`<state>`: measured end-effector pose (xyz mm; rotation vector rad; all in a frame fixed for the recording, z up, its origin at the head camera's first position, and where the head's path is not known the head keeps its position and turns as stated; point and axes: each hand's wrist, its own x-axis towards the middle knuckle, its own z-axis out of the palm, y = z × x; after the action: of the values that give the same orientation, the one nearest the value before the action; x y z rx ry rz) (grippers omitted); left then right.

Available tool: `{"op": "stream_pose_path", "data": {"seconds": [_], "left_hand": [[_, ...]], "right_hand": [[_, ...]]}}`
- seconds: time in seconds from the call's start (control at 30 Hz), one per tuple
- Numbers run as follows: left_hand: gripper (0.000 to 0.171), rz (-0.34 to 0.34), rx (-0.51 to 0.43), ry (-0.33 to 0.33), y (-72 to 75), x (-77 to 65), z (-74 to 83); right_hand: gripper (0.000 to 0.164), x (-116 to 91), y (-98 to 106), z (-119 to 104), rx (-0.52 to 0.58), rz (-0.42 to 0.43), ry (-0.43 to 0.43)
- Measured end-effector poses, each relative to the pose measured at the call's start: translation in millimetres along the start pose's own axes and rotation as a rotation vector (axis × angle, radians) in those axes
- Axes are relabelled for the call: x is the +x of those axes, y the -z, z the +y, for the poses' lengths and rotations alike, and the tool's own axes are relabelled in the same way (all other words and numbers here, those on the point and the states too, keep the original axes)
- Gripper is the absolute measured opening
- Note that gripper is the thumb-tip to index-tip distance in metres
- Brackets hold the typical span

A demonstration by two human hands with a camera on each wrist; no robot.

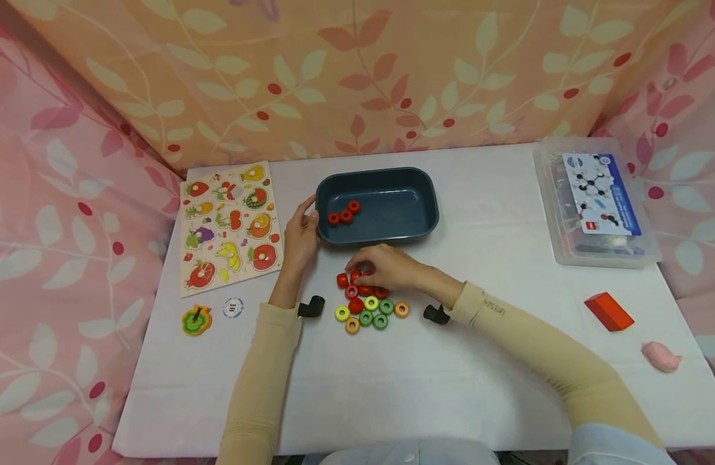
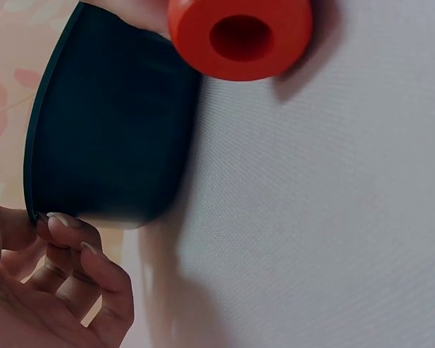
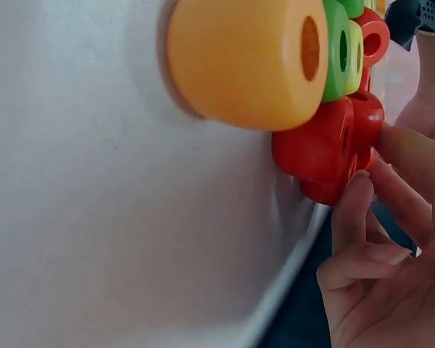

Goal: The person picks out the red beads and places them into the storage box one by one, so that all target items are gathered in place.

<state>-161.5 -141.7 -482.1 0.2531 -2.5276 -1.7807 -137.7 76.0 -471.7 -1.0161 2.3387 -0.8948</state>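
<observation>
A dark blue-grey tray [image 1: 400,210] holds several red beads [image 1: 346,216] at its left end. My left hand [image 1: 301,236] pinches the tray's left rim; in the left wrist view the fingers [image 2: 76,232] curl against its edge. Just in front of the tray lies a pile of red, green, yellow and orange beads. My right hand [image 1: 392,268] reaches into the red beads [image 1: 342,280] at the pile's far side. In the right wrist view its fingertips [image 3: 359,185] pinch a red bead [image 3: 366,119], partly hidden among others.
A wooden fruit puzzle board [image 1: 232,226] lies left of the tray, with a tree-shaped piece [image 1: 196,320] and a round token [image 1: 232,307] nearby. To the right are a clear plastic box [image 1: 595,200], a red block [image 1: 609,311] and a pink pig figure [image 1: 661,356].
</observation>
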Motion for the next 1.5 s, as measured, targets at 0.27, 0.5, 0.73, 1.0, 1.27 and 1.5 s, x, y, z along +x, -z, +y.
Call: {"op": "stream_pose_path", "data": {"seconds": [0.27,0.5,0.73,1.0,1.27,1.5], "left_hand": [[0.04,0.005,0.006,-0.009,0.3,-0.1,-0.6],[0.04,0.003,-0.006,-0.014,0.7,-0.4,-2.9],[0.039,0.015,-0.002,-0.013,0.0,-0.4,-3.4],[0.04,0.011,-0.006,-0.002,-1.0,-0.7,-3.7],[0.04,0.018,0.0,0.004,-1.6,-0.8,-2.5],[0.04,0.021,0.014,0.008,-2.4,-0.1,-2.6]], "right_hand": [[0.033,-2.2,5.3,-4.9,-0.003,0.003,0.039],[0.027,-6.7,10.7,-14.4,0.107,-0.017,0.113],[0.02,-7.8,13.1,-22.3,0.177,0.009,0.154],[0.025,-6.2,28.3,-20.6,0.277,0.174,0.164],[0.022,9.4,49.7,16.1,0.163,0.433,0.014],[0.018,22.9,54.7,37.6,0.015,0.335,-0.122]]}}
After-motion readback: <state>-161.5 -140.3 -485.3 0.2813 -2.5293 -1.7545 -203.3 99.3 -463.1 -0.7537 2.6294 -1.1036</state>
